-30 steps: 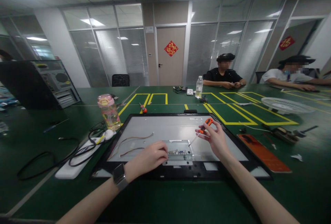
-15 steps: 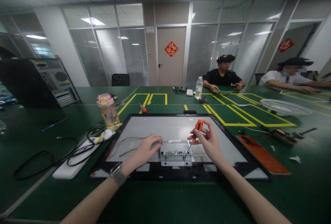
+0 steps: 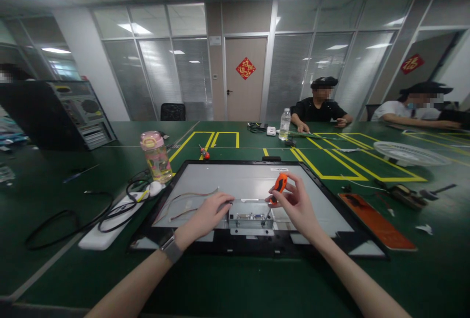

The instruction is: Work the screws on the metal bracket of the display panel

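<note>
A screen panel with a black frame lies flat on the table before me. On its near middle part sits a metal box with a row of connector ports facing me. My right hand grips an orange and black screwdriver, tilted, its shaft pointing down at the right end of the box. The exact spot of its tip is hard to make out. My left hand lies with fingers stretched out against the left top edge of the box. Thin cables lie on the panel left of the box.
A white power strip with black cables and a pink-lidded bottle stand left. Right lie an orange-brown plate and a white ring-shaped part. A computer case stands far left. Co-workers sit across the table beyond a water bottle.
The screwdriver's handle has shifted slightly down and tilts a little differently in my right hand. My left hand stays at the box. The view has turned slightly left.
</note>
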